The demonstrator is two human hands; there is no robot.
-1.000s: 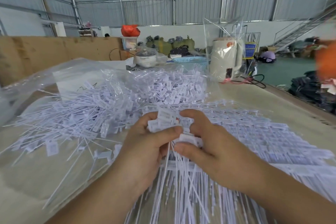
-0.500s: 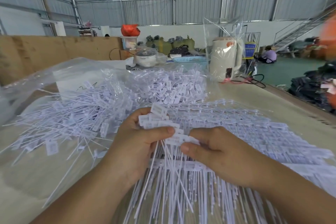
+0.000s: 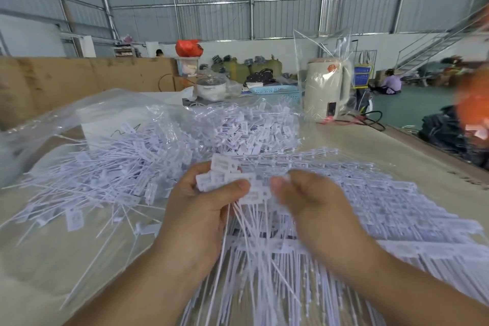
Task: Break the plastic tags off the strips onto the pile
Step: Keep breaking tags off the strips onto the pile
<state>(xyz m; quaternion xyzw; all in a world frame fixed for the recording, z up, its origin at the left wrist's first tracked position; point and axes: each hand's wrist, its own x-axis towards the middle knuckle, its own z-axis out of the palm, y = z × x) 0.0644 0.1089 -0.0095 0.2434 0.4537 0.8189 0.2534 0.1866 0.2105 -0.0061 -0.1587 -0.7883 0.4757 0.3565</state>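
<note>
Between both hands, white flat tags (image 3: 229,180) with thin tails bunch together. Left hand (image 3: 201,209) grips them; right hand (image 3: 309,201) is blurred, grip unclear.

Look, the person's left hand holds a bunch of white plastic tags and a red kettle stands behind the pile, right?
Not quite: the kettle is cream, not red, as the head view shows. The left hand does hold a bunch of white plastic tags.

— What's at the table's far end?
— A cream kettle (image 3: 326,90) inside a clear bag (image 3: 321,42), a black cord (image 3: 370,120) beside it.
— And left of that?
— A blue basket (image 3: 275,90), a lidded pot (image 3: 211,87), cardboard (image 3: 79,79) standing behind.
</note>
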